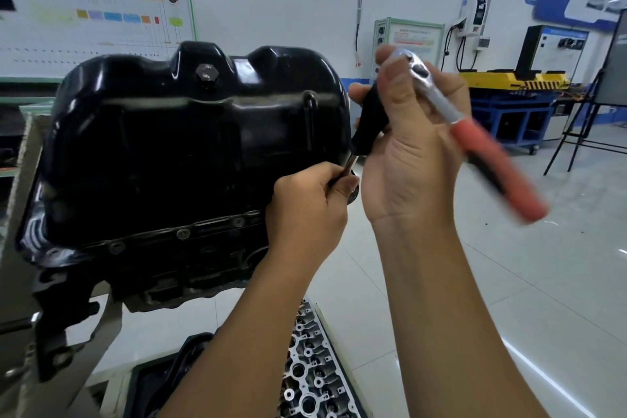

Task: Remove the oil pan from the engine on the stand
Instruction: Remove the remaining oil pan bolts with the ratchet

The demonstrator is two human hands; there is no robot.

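Fingers of the left hand (307, 204) pinch a thin metal shaft beside the oil pan (190, 142); the right hand (412, 132) grips a ratchet wrench (475, 136) and a black handle (368, 122). Still seated on the inverted engine (152, 268), the pan shows several flange bolts (183, 233) remaining. The shaft's tip is hidden; the wrench is blurred.

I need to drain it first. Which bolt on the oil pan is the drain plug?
Find the glossy black oil pan on the engine stand. High on its raised face sits the drain plug, one large hex head alone. The flange bolts are smaller, in a row along the bottom edge.
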